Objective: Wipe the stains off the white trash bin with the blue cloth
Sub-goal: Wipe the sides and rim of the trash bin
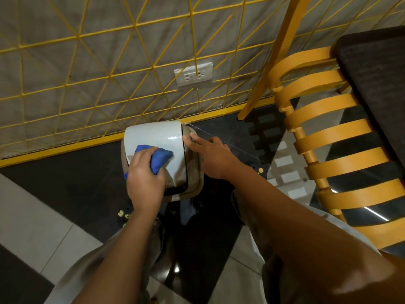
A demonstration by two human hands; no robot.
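A small white trash bin (153, 136) with a curved swing lid stands on the dark floor against the wall. My left hand (143, 178) grips a bunched blue cloth (160, 157) and presses it onto the front half of the lid. A reddish-grey smudge shows at the lid's left edge beside the cloth. My right hand (211, 156) rests on the bin's right rim with fingers spread, thumb on the lid's edge. The bin's body is mostly hidden beneath the lid and my hands.
A yellow wire grid (87, 69) covers the grey wall behind the bin, with a white socket plate (194, 74). A yellow slatted chair back (328, 137) and a dark tabletop (377, 88) stand close on the right. My legs are below, on black and white floor tiles.
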